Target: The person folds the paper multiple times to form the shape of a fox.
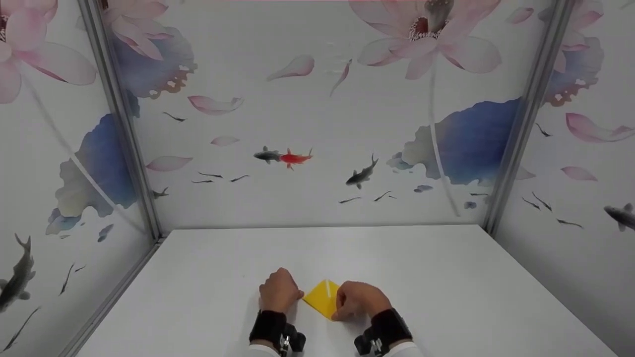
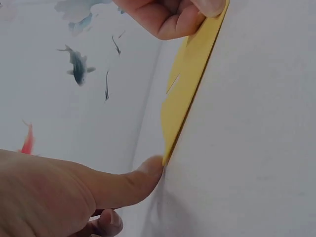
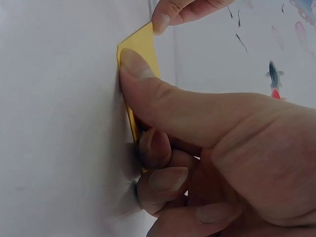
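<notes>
A folded piece of yellow paper [image 1: 318,299] lies at the front middle of the white table, roughly diamond-shaped from above, with a narrow white line near its far corner. My left hand [image 1: 279,293] pinches its left corner at the thumb tip; the other fingers are curled, and the index fingertip is hidden behind the thumb in the left wrist view. On the opposite side, my right hand [image 1: 364,300] grips the paper, its thumb [image 3: 136,69] flat on the top face and fingers curled beneath the edge. Layered edges of the paper [image 2: 190,84] show in the left wrist view.
The white table [image 1: 223,258] is enclosed by panels printed with flowers and fish: a back wall [image 1: 297,124] and two side walls. Grey metal posts [image 1: 124,124] stand at the back corners. Each wrist wears a black strap [image 1: 268,325] with a small camera.
</notes>
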The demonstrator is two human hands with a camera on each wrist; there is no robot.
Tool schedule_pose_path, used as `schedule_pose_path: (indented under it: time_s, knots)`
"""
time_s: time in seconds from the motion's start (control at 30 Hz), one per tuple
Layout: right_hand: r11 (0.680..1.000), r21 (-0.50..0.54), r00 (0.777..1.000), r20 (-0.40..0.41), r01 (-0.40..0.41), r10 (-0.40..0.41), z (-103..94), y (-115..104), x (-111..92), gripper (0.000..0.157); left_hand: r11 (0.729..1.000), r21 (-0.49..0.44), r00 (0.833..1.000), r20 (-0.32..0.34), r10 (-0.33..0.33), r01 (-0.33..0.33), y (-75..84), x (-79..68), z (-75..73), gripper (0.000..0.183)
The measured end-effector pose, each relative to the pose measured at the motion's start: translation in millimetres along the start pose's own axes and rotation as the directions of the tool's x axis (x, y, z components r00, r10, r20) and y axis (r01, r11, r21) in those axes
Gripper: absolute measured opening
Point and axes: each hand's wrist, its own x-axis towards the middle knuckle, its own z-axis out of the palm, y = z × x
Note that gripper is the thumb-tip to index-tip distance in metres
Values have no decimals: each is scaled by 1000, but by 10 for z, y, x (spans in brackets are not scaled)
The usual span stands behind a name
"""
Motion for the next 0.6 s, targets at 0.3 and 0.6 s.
schedule_pose_path:
  time_s: [0.3, 0.6]
  knots:
    - [1000, -6, 1000, 25, -1, 1, 4, 9, 9, 28, 996, -85, 931, 365, 26, 5, 43, -25, 3, 32]
    - [1000, -21, 1000, -11, 13, -13, 5, 1, -29, 27, 995, 20, 957, 271, -102, 100, 128, -70, -12, 35]
